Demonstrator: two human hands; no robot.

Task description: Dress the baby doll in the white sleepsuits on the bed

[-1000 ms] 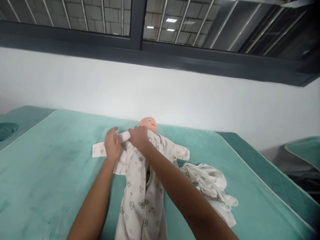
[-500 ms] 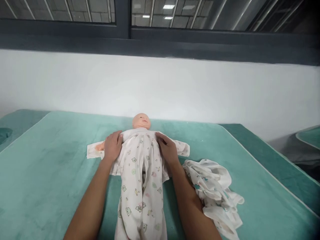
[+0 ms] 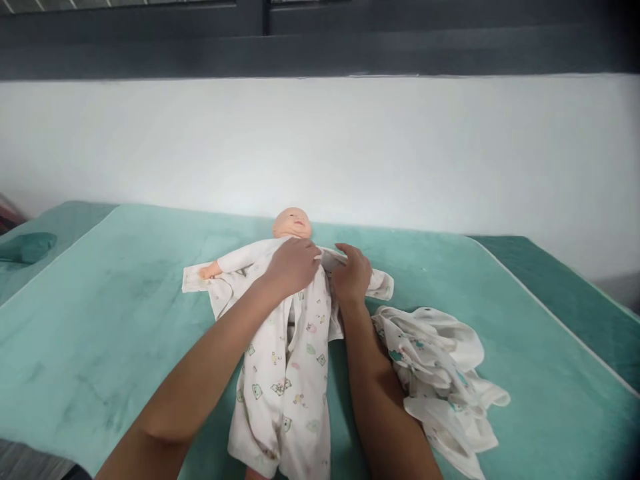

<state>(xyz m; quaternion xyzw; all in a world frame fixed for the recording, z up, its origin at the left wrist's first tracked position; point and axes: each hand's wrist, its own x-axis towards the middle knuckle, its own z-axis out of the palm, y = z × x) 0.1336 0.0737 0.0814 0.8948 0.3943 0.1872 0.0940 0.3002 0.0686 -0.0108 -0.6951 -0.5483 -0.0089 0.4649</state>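
Observation:
A baby doll (image 3: pixel 293 222) lies on its back on a teal mat (image 3: pixel 125 307), dressed in a white printed romper (image 3: pixel 287 360). My left hand (image 3: pixel 293 265) rests on the doll's chest with its fingers curled on the romper's front near the collar. Close beside it, my right hand (image 3: pixel 353 272) pinches the romper fabric at the doll's far shoulder. The doll's other arm (image 3: pixel 220 267) sticks out to the left, its small hand showing over a flap of cloth.
A crumpled white printed garment (image 3: pixel 440 373) lies on the mat to the right of my right forearm. A dark green bundle (image 3: pixel 27 247) sits at the far left. A white wall (image 3: pixel 320 147) runs behind the mat.
My left hand moved from the doll's left sleeve to its chest, and my right hand shifted up beside it. The doll's arm at left is now uncovered. The camera tilted downward.

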